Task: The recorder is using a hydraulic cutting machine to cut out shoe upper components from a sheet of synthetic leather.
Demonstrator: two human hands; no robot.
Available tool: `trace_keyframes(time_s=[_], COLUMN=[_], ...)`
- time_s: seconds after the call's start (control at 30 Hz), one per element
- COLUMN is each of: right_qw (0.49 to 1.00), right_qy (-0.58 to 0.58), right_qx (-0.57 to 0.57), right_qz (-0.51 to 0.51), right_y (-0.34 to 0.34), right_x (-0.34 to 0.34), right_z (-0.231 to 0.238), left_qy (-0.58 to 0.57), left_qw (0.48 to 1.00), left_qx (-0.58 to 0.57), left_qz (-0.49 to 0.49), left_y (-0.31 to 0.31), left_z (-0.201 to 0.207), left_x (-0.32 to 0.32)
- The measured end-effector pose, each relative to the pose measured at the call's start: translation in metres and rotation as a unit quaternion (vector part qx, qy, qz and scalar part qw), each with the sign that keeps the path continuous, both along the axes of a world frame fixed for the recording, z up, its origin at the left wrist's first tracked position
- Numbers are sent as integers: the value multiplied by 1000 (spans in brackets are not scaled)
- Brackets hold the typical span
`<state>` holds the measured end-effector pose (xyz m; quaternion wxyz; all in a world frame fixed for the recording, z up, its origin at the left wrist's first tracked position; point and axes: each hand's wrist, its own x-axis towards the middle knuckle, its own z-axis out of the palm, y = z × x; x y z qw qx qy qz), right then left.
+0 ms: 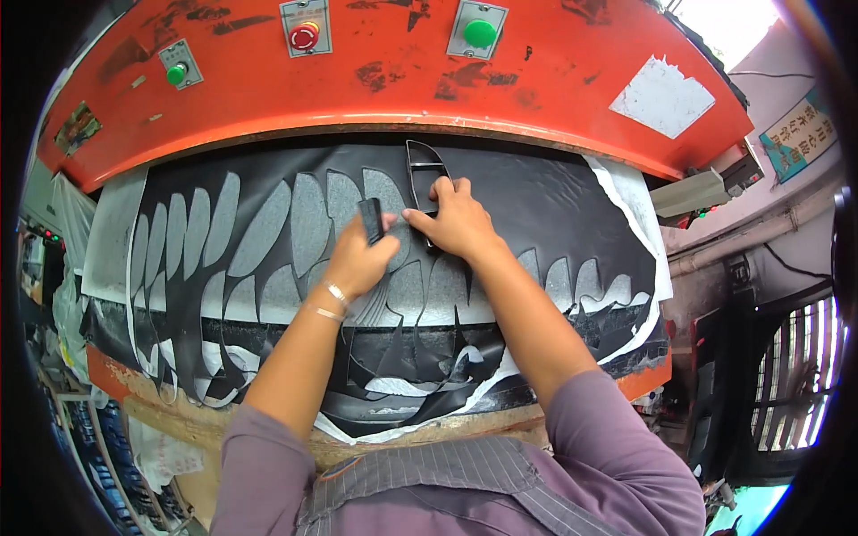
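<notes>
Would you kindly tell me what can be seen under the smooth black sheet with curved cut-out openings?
Where the smooth black sheet is cut away, a flat, mottled grey surface shows. What lies under the uncut areas is covered, so I cannot tell.

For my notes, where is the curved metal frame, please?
In the head view, the curved metal frame is at upper middle on the black sheet, touching the right hand, right of the left hand.

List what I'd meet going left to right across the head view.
Small green button, red button, left hand, metal frame, larger green button, white patch, wall sign.
</notes>
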<state>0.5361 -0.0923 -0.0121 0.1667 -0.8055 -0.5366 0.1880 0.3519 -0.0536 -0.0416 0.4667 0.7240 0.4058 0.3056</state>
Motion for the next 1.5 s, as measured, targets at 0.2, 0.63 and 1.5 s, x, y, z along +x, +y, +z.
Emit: trace_keyframes(time_s=[0.2, 0.63, 1.5], right_qw=[967, 952, 943], right_qy=[-35, -51, 32], right_qx=[148, 171, -57], right_qz=[203, 247, 326], right_y=[-39, -46, -282], right_x=[59, 58, -86], right_z=[-35, -40, 33], left_qy=[68, 77, 222], left_qw=[980, 974, 945], left_qx=[159, 141, 17], left_qz=[-97, -157, -238], left_y=[-10, -11, -207], left_z=[-31, -25, 53], left_x=[22, 10, -141])
